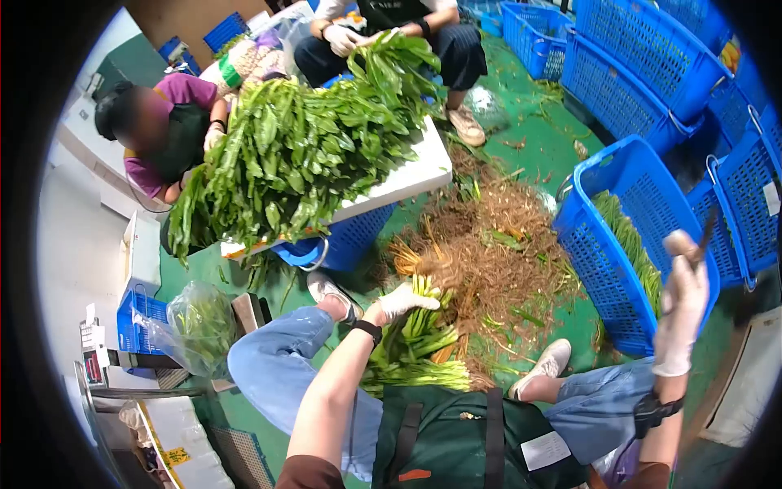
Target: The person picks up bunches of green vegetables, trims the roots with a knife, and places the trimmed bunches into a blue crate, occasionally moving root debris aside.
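Observation:
My left hand [407, 301], in a white glove, is closed around a bunch of leafy greens [422, 287] just in front of my knees. The bunch's root end is blurred, over the root pile. More greens [415, 346] lie below that hand, stalk ends to the right. On the right, my gloved right hand [683, 314] is raised in front of a blue basket [607, 253] and grips a thin dark knife [707, 235], smeared by motion. Bundled green stalks [627, 244] lie inside that basket. Cut brown roots [505, 261] are heaped on the floor between my feet and the basket.
A white foam board [411, 175] on a blue basket [350, 240] carries a big heap of leafy greens [301, 147]. Two other people sit behind it, one with gloved hands [346, 39]. Stacked blue baskets [635, 61] line the right. A plastic bag [199, 326] stands left.

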A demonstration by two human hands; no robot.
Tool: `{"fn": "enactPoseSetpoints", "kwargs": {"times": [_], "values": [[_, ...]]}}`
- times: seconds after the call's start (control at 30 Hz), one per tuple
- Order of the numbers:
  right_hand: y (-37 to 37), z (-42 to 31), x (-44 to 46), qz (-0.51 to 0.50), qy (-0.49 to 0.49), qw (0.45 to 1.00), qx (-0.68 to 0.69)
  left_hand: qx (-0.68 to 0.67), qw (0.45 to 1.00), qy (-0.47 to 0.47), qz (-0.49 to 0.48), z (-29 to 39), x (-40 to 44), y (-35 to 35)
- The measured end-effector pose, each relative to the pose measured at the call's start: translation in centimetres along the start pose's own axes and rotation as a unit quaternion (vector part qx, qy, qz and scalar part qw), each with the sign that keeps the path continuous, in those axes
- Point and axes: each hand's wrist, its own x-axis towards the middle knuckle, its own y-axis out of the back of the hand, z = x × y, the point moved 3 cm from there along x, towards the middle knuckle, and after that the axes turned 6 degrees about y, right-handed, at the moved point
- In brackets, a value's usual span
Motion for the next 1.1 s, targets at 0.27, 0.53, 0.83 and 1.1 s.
{"fn": "enactPoseSetpoints", "kwargs": {"times": [0.27, 0.53, 0.83, 1.1], "values": [[-11.1, 5.2, -10.3, -0.274, 0.023, 0.961, -0.008, -0.119, 0.992, 0.020, -0.040, 11.6, -9.0, -4.7], [-13.9, 7.5, -12.7, -0.270, -0.037, 0.962, 0.002, -0.142, 0.989, -0.049, -0.015, 9.7, -9.2, -10.9], [-12.2, 8.8, -11.3, -0.240, 0.000, 0.970, 0.024, -0.249, 0.966, 0.010, -0.068, 9.7, -8.3, -11.4], [-11.1, 7.8, -11.2, -0.301, 0.246, 0.907, -0.160, -0.222, 0.970, 0.058, -0.082, 9.3, -7.8, -10.9]]}}
